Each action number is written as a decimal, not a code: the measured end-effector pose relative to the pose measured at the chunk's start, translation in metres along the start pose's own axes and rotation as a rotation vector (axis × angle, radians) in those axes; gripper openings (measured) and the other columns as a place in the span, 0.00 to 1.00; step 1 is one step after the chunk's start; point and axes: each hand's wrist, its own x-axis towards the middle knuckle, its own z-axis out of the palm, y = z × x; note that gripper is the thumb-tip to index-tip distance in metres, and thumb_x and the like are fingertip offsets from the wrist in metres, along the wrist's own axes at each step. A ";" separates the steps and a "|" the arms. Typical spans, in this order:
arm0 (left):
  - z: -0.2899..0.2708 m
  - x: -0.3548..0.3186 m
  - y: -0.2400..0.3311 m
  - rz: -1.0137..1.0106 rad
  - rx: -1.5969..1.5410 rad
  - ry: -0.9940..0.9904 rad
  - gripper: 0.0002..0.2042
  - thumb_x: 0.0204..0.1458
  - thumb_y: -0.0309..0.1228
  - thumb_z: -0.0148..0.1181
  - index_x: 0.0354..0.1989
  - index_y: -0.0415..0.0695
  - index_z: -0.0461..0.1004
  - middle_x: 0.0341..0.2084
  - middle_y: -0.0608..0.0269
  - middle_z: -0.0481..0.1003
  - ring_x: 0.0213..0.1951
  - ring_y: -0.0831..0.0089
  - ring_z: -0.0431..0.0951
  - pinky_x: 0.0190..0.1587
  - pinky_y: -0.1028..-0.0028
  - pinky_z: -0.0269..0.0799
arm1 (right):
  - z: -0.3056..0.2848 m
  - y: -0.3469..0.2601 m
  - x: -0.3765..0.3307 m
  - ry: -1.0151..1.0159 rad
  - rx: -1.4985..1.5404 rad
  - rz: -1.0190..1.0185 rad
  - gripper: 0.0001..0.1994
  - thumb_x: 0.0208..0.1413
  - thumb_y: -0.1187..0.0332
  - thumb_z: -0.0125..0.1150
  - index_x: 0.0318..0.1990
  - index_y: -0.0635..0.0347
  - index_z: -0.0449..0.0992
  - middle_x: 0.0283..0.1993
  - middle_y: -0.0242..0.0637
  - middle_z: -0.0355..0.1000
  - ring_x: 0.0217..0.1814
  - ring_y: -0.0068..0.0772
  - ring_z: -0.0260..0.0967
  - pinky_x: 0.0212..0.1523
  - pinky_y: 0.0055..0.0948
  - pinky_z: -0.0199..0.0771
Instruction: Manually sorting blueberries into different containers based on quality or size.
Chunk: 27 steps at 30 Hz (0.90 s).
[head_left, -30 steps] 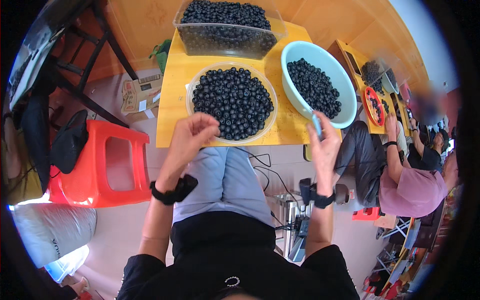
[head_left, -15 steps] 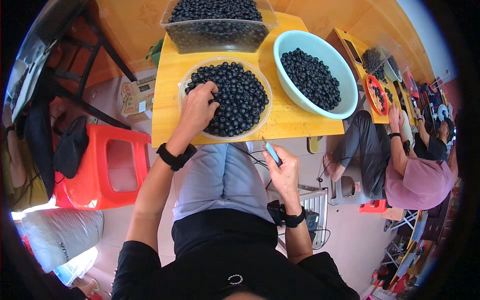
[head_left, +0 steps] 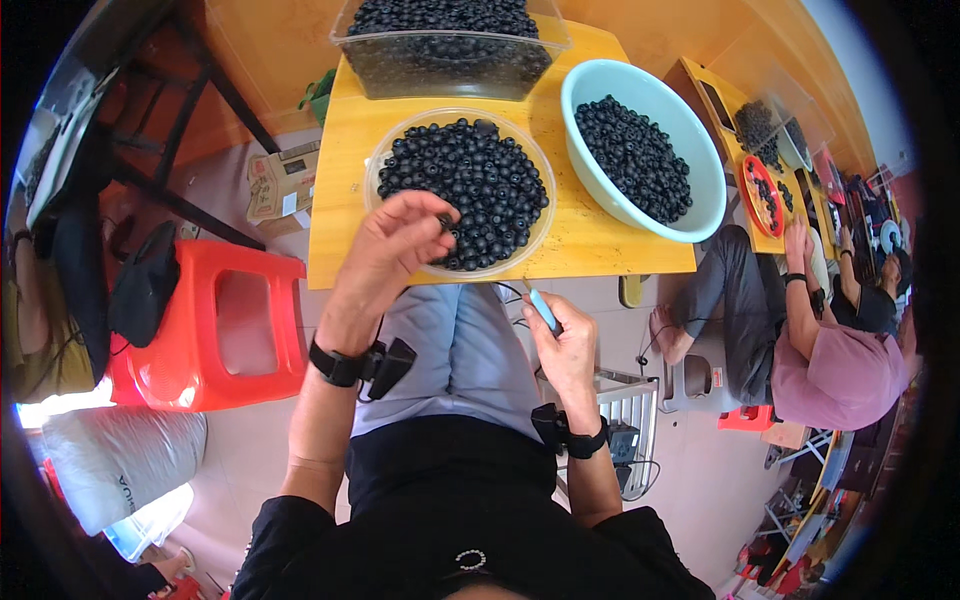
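My left hand (head_left: pixel 385 250) is raised over the near left rim of a round clear plastic tub (head_left: pixel 549 213), its thumb and fingertips pinched round a small black bead (head_left: pixel 446 221). Round black beads (head_left: pixel 475 185), some showing a small hole, fill that tub. Just off the table's front edge, my right hand (head_left: pixel 568 350) is closed round a slim tool with a light-blue handle (head_left: pixel 543 308). The tool points up toward the table, and its thin tip is hard to make out. Both wrists wear black straps with small devices.
On the yellow wooden table (head_left: pixel 590 262) a clear rectangular bin (head_left: pixel 450 75) of beads stands behind the tub. A pale-blue basin (head_left: pixel 708 150) of beads is at the right. A red stool (head_left: pixel 210 370) stands left. Another person (head_left: pixel 835 355) sits at a table to the right.
My left hand has come up out of the beads toward me and turned, now with a bead between its fingertips. My right hand keeps its hold on the tool, almost still.
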 end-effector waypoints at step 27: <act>0.009 -0.029 -0.037 -0.128 -0.191 -0.138 0.08 0.48 0.22 0.60 0.37 0.40 0.71 0.31 0.65 0.73 0.32 0.79 0.74 0.37 0.80 0.71 | 0.006 -0.051 0.018 -0.195 -0.054 -0.261 0.09 0.50 0.67 0.60 0.35 0.63 0.76 0.27 0.42 0.73 0.20 0.36 0.69 0.21 0.28 0.67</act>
